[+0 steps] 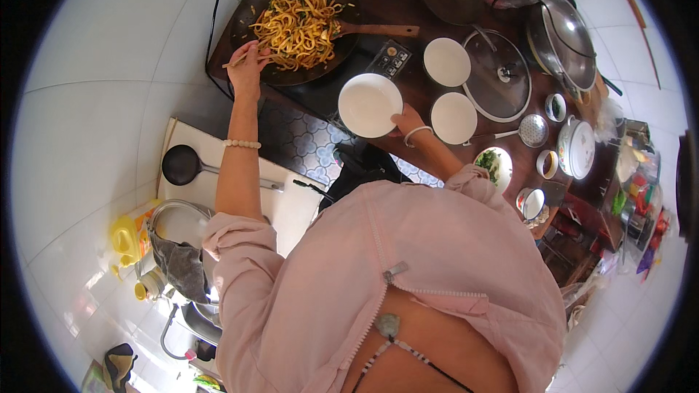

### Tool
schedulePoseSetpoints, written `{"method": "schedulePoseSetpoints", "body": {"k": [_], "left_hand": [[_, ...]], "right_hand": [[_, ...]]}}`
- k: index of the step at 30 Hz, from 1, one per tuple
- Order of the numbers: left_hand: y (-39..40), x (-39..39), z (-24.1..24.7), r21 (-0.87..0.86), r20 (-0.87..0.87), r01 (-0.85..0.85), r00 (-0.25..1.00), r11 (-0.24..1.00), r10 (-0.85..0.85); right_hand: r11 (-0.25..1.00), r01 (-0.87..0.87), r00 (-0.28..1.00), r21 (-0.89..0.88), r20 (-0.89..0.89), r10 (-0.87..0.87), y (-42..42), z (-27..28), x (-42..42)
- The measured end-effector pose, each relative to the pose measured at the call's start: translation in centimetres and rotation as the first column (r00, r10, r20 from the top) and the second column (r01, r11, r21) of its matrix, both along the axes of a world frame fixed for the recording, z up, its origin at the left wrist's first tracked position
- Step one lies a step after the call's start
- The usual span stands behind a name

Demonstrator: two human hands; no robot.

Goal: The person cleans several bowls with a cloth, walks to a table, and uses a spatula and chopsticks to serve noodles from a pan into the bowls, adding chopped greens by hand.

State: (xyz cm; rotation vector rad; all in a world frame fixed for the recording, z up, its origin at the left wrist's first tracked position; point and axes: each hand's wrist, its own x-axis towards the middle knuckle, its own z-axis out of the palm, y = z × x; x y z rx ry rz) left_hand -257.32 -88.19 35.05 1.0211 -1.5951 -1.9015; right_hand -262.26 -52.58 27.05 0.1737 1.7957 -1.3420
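My left hand [248, 63] grips a pair of wooden chopsticks [234, 64], whose tips reach the near left edge of the noodles. The thick browned noodles [303, 27], with bits of green in them, are heaped in a dark wok [349, 57]. A wooden spatula [382, 29] lies in the wok, its handle over the right rim. My right hand [407, 121] holds a white bowl [370, 105] by its right rim, and the inside of that bowl is bare. Two more white bowls [446, 62] stand just right of it on the dark wooden table.
Right of the bowls lie a glass lid [502, 73], a slotted ladle [533, 130], a bowl of chopped greens [494, 168] and a lidded enamel pot [576, 147]. A steel pot [562, 38] stands behind. At left a black ladle [183, 165] rests on a pale counter [240, 188]. A cable [218, 16] hangs beside the wok.
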Motion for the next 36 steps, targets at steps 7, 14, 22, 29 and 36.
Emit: {"method": "schedulePoseSetpoints", "body": {"k": [7, 14, 22, 29, 36], "left_hand": [[0.1, -0.1, 0.6, -0.022, 0.024, -0.013, 1.0, 1.0, 0.014], [-0.1, -0.2, 1.2, -0.045, 0.014, 0.013, 1.0, 0.999, -0.013], [-2.0, 1.3, 3.1, -0.086, 0.001, 0.065, 0.998, 0.994, -0.065], [-2.4, 0.5, 1.4, -0.123, 0.01, 0.052, 0.999, 0.991, -0.051], [-1.1, -0.8, -0.1, 0.143, -0.084, -0.277, 0.953, 0.95, 0.291]], "right_hand": [[0.998, -0.068, 0.997, -0.005, 0.046, 0.069, -1.0, -0.4, -1.7], [0.979, -0.189, 0.982, 0.078, 0.042, 0.186, -0.2, 3.5, -2.1], [0.834, -0.215, -0.177, 0.508, -0.86, 0.478, -4.2, 18.0, -10.3], [0.301, -0.689, 0.181, 0.66, -0.245, 0.952, -10.3, 12.0, -19.4], [0.415, -0.741, 0.256, 0.528, -0.349, 0.902, -11.0, 11.8, -18.8]]}}
